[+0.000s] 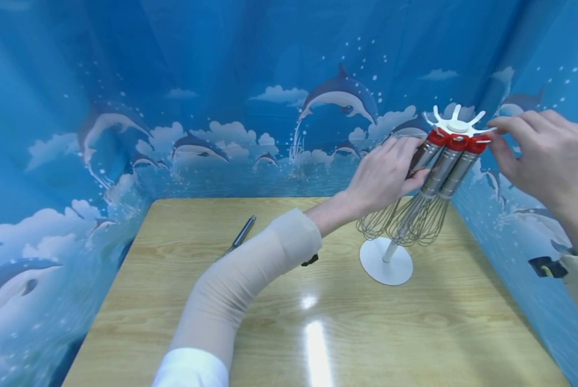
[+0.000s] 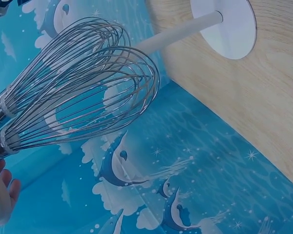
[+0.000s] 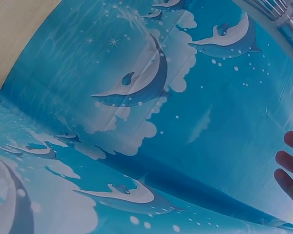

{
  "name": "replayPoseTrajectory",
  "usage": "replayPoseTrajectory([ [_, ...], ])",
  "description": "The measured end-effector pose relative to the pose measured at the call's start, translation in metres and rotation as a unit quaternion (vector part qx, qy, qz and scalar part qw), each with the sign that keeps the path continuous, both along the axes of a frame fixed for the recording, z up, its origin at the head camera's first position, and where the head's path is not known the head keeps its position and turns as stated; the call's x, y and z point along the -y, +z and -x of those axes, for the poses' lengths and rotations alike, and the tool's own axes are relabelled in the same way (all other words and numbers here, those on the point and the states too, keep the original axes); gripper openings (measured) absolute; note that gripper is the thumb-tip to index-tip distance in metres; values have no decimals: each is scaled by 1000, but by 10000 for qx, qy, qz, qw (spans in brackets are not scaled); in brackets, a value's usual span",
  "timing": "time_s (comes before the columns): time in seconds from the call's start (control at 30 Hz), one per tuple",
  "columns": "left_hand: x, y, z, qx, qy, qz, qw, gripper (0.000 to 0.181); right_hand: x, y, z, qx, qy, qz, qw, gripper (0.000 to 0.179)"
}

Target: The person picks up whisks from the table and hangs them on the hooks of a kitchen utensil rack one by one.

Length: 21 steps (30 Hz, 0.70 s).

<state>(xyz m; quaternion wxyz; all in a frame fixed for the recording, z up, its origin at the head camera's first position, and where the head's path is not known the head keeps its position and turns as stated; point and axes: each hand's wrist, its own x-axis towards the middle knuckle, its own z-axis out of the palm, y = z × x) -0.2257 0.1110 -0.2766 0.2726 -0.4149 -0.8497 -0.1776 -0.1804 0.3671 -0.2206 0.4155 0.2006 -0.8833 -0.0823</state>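
Note:
A white stand [image 1: 457,127] has a ring of spokes at its top and a round base on the table. Several steel whisks [image 1: 447,171] with red end caps hang from the spokes, side by side. My left hand [image 1: 383,169] grips the handle of the leftmost whisk [image 1: 421,156], just below its red cap. In the left wrist view, the whisks' wire loops [image 2: 93,92] hang beside the pole [image 2: 185,33]. On the other side, my right hand [image 1: 545,145] pinches the tip of a right-hand spoke between thumb and forefinger.
A utensil with a steel handle [image 1: 244,231] lies on the wooden table [image 1: 173,258], partly hidden behind my left sleeve. Blue dolphin-print curtains [image 1: 221,107] enclose the table at the back and sides.

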Motion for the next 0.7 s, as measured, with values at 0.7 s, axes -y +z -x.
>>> replayPoseTrajectory([
  [0.7, -6, -4, -13, -396, 323, 146, 9986, 55, -3, -3, 10, -20, 127, 230, 9997, 25],
])
